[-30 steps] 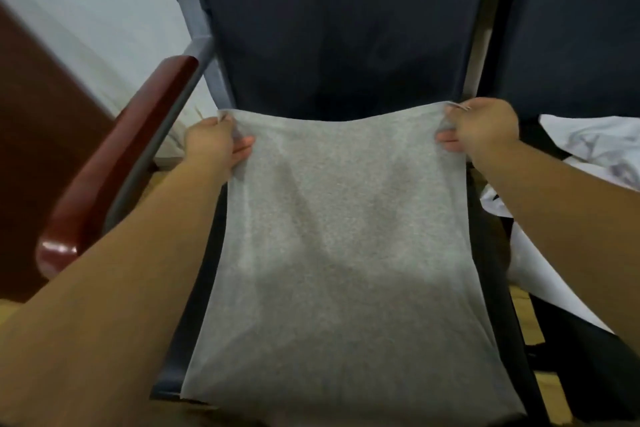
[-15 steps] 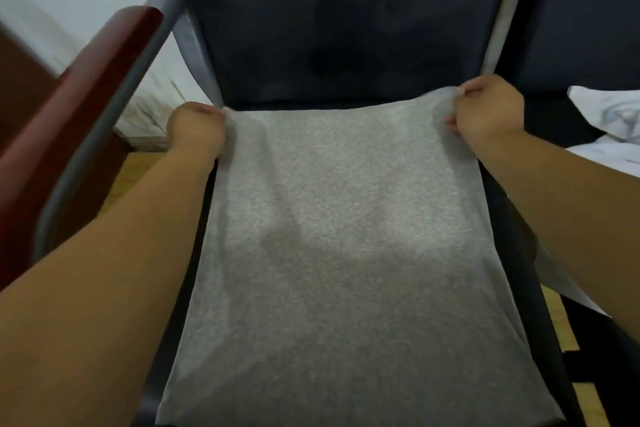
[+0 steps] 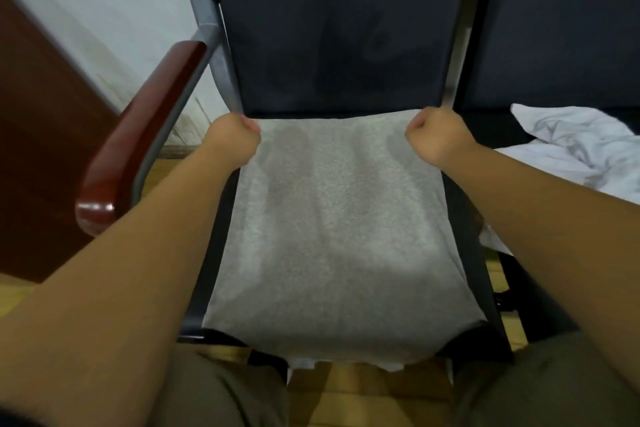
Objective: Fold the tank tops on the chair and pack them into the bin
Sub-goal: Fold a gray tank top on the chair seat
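On the seat of the chair, spread flat from far edge to near: a grey tank top, near hem drooping a little over the front lip. At the far left corner, the left hand, curled into a fist and pinching the cloth. At the far right corner, the right hand, curled the same way and gripping its corner. Between the two fists, a fairly taut far edge, with only soft ripples running nearward.

Looks like thin knit: light, limp, no stiffness of its own. Likely to sag in the middle when lifted by two corners, and to stretch if pulled hard. Neither slippery nor fragile. Probably clings somewhat to the seat fabric, so better lifted than dragged. Best taken at the corners or along a hem, hands well apart, as here. For a fold, far edge carried nearward onto the near hem, then smoothed with flat palms. Some risk of the near hem sliding off the front lip under a nearward tug.

To the right of the chair: crumpled white clothes, probably further tops to fold. To the left: a red-brown armrest. No bin in view.
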The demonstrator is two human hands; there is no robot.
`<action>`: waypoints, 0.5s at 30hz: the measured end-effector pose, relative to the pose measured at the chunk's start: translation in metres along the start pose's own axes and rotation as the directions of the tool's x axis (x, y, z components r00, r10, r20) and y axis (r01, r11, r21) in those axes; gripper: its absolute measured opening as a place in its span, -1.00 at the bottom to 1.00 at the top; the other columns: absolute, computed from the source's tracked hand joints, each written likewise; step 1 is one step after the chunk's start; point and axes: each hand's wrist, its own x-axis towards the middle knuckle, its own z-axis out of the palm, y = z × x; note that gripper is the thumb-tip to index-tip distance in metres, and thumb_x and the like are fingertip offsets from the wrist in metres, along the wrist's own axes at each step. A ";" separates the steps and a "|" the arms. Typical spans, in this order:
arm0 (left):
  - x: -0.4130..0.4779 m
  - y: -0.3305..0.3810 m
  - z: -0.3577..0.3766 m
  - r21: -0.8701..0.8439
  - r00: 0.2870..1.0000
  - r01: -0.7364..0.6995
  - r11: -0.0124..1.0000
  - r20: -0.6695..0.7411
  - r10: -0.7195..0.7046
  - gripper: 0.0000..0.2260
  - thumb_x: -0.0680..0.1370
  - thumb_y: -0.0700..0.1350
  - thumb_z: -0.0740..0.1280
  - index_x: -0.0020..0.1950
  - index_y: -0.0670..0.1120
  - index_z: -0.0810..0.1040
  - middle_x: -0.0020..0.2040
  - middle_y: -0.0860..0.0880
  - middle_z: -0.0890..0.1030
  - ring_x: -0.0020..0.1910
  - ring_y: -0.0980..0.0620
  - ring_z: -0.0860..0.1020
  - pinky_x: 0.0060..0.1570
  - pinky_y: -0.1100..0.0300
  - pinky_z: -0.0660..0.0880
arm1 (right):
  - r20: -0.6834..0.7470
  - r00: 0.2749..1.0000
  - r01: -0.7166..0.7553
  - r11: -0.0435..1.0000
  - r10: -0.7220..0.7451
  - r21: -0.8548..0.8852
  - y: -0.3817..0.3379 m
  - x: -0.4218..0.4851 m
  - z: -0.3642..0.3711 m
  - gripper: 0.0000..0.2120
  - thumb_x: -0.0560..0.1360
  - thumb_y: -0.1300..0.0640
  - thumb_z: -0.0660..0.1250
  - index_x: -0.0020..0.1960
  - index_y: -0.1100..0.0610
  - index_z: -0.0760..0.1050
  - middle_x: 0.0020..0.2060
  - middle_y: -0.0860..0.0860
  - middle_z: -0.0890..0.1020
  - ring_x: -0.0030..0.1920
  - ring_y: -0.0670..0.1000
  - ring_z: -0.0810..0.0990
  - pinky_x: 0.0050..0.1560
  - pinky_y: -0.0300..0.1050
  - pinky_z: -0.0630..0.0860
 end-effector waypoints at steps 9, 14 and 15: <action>-0.133 0.014 -0.028 -0.020 0.967 -0.052 0.998 0.250 0.056 -0.84 0.69 -0.09 0.37 0.22 -0.10 0.67 0.13 -0.05 0.69 0.03 0.01 0.70 -0.09 0.14 0.65 | 0.322 0.947 0.022 0.994 0.013 -0.104 -0.019 -0.115 -0.047 -0.74 0.62 0.09 0.30 -0.14 0.26 0.55 -0.23 0.15 0.57 -0.18 0.16 0.58 -0.15 -0.01 0.53; -0.198 -0.001 -0.045 0.039 0.945 -0.091 0.995 0.318 0.074 -0.88 0.68 -0.12 0.37 0.15 -0.07 0.69 0.07 -0.03 0.70 0.03 0.01 0.70 -0.13 0.15 0.62 | 0.436 0.894 -0.063 0.992 0.103 -0.105 -0.011 -0.172 -0.059 -0.74 0.61 0.07 0.36 0.12 0.27 0.61 0.04 0.26 0.68 0.08 0.26 0.70 0.08 0.12 0.68; -0.207 -0.007 -0.047 0.046 0.947 -0.082 0.996 0.315 0.063 -0.89 0.68 -0.12 0.38 0.14 -0.07 0.69 0.07 -0.04 0.70 0.02 0.00 0.70 -0.13 0.14 0.62 | 0.433 0.894 -0.070 0.991 0.112 -0.112 -0.007 -0.183 -0.059 -0.75 0.61 0.10 0.35 0.15 0.27 0.60 0.07 0.26 0.69 0.08 0.26 0.71 0.09 0.13 0.68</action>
